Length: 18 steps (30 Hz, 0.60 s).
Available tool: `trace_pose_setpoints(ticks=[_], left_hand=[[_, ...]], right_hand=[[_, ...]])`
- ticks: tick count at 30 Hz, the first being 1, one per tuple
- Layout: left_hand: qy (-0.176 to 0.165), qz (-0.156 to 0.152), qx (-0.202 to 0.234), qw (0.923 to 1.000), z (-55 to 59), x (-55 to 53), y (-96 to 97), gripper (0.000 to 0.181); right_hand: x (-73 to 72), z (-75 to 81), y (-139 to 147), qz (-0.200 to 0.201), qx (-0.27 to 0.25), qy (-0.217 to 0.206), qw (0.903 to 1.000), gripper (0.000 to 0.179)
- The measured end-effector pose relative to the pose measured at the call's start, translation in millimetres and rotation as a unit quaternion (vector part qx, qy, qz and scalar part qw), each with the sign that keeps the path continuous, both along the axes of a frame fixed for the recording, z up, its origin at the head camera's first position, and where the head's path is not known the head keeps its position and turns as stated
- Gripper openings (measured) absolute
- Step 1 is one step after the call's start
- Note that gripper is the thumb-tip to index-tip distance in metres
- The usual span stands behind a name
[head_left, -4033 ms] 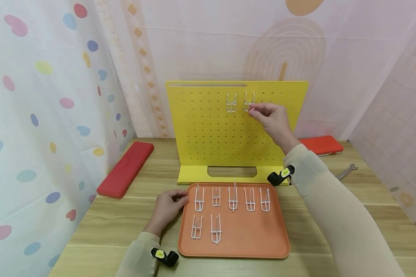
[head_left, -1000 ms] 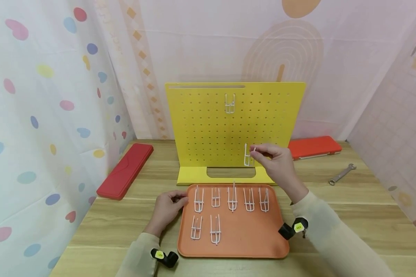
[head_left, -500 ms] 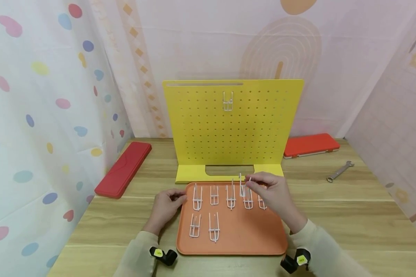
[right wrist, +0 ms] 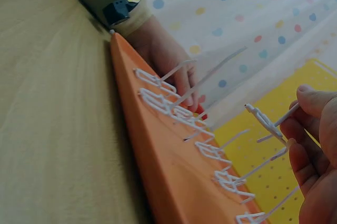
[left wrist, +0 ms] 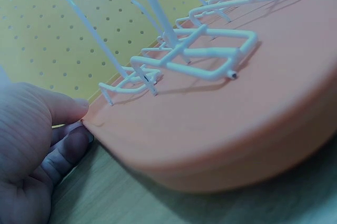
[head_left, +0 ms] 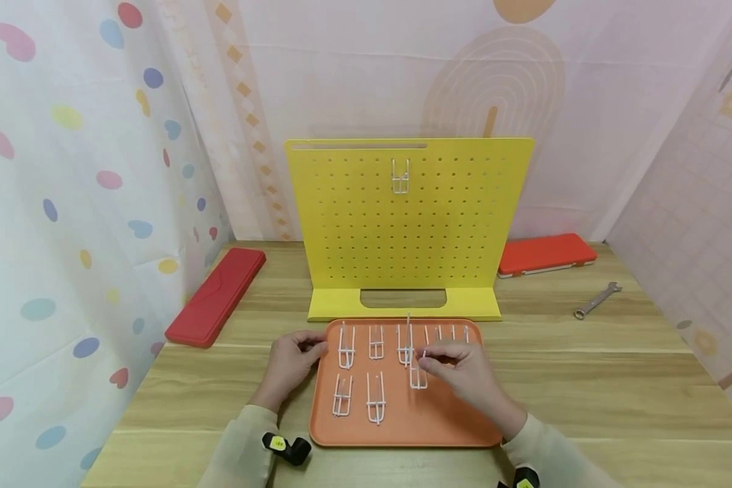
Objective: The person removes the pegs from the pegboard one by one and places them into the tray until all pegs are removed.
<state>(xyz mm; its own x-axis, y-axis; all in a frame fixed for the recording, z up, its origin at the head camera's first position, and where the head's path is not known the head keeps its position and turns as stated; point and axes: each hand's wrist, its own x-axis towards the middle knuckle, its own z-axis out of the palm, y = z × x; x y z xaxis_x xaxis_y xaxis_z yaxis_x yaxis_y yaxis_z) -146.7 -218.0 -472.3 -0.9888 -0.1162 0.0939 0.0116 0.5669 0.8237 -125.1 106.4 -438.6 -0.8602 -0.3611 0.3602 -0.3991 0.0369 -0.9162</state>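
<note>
My right hand (head_left: 463,376) pinches a white wire pegboard hook (head_left: 418,377) by its prong, over the middle of the orange tray (head_left: 439,434). In the right wrist view this pegboard hook (right wrist: 263,121) is tilted and raised above the tray, with thumb and fingertips on its prong. My left hand (head_left: 293,366) grips the tray's left rim, thumb on top and fingers at the outer side in the left wrist view. Several more white hooks (head_left: 376,400) lie in two rows on the tray, prongs up; my right hand partly hides those at the right.
Behind the tray stands a yellow pegboard (head_left: 366,224) on its foot, with one white hook (head_left: 400,177) hung near the top. A dark red case (head_left: 216,298) lies at the left; a bright red case (head_left: 545,254) and a wrench (head_left: 598,300) lie at the right.
The right hand has taken the right-hand one of two hung hooks off the pegboard and carried it down over the tray. The left hand has stayed at the rim.
</note>
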Motion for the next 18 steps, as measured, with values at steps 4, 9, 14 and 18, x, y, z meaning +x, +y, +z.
trace_pose_setpoints(ticks=[4,9,14,18], left_hand=[[-0.002,0.001,0.002,1.0000,-1.0,-0.4,-0.3,0.012],[-0.006,0.001,0.009,0.9999,-0.2,-0.4,-0.3,0.013],[-0.008,-0.001,0.014,0.9999,-0.2,-0.5,-0.2,0.013],[-0.010,0.000,0.017,0.9998,-0.4,-0.6,-0.2,0.013]], right_hand=[[2.9,-5.8,-1.7,0.017,-0.009,-0.002,0.9998,0.015],[6.2,-11.2,-5.0,0.028,-0.016,-0.012,0.9994,0.016],[7.7,-18.2,-7.9,0.049,-0.018,-0.047,0.9976,0.018],[7.6,-22.2,-9.3,0.058,-0.016,-0.070,0.9957,0.020]])
